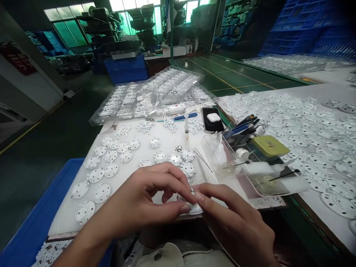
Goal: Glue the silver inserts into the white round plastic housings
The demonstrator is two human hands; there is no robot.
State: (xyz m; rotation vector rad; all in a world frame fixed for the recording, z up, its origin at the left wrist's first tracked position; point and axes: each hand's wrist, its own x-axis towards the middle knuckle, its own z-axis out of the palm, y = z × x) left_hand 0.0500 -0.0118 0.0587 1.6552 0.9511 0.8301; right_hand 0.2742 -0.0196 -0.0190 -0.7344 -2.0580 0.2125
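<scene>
The white disc [196, 210] is at the desk's [133, 133] near edge, roughly flat, its visible rim running left to right; fingers hide its face. The left hand [155, 194] is clamped on it; the right hand's [233, 217] fingertips touch it, grip unclear. Similar discs [111, 155] dot the pale desktop; beyond are green floor [222, 70], shelves [101, 27] and windows [133, 13].

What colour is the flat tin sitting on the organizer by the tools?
The tin is yellow-green; it shows in the head view.
</scene>
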